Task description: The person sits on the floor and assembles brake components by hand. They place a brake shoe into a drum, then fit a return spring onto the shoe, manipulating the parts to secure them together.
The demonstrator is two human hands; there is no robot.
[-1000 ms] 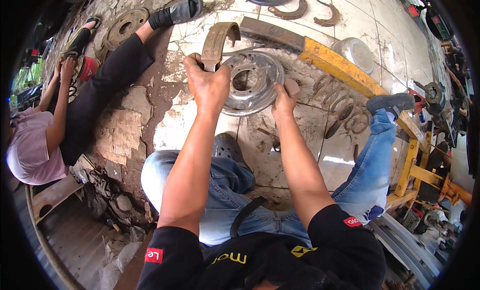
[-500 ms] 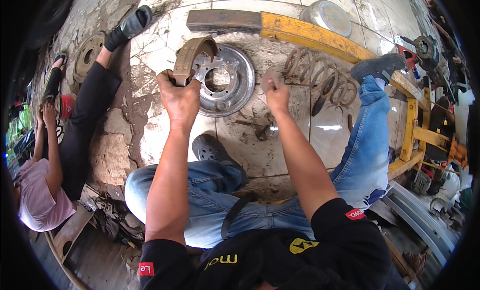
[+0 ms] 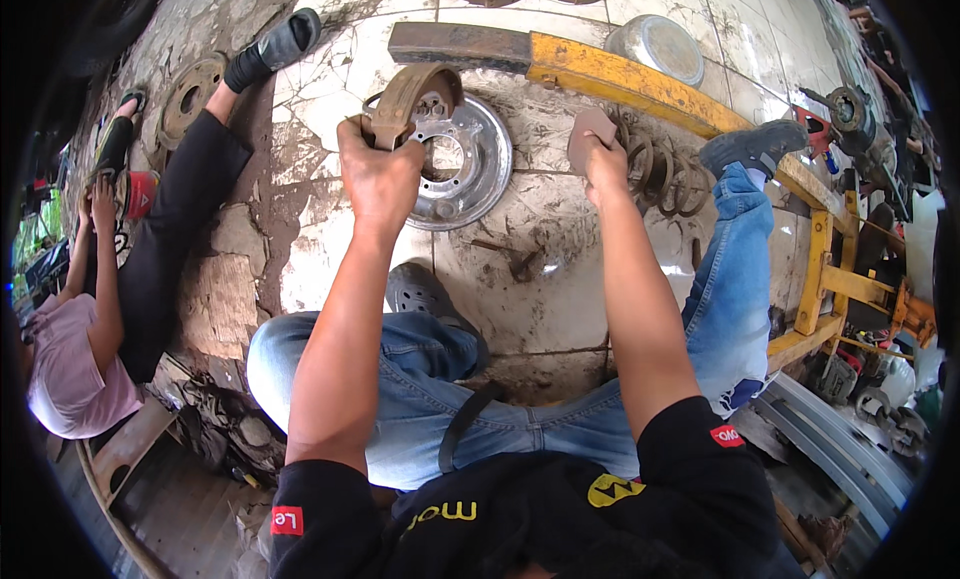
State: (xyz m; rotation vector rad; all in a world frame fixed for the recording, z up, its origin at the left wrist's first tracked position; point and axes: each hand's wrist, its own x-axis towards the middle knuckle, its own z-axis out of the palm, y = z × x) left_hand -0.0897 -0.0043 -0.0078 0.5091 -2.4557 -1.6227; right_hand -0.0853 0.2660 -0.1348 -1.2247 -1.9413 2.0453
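My left hand [image 3: 380,179] is wrapped round the lower end of a rusty brown brake shoe [image 3: 402,97], whose curved face arches up and to the right. Under and behind the shoe, a round silver brake backing plate [image 3: 488,159] lies flat on the tiles, its left part covered by the shoe and hand. Off to the right, my right hand [image 3: 606,169] pinches a folded brown sheet, which looks like sandpaper [image 3: 587,139]. It is apart from the shoe and hangs over the left end of a rusty coil spring [image 3: 688,187].
A black and yellow metal beam [image 3: 640,82] runs behind the work, with a round metal can [image 3: 665,51] beyond it. A small dark tool [image 3: 520,267] lies on the tiles. At far left a person [image 3: 90,349] sits with a leg stretched near a rusty disc [image 3: 188,104].
My right hand has swung right, away from the brake shoe, with the sandpaper. The left hand and shoe have shifted slightly right in view.
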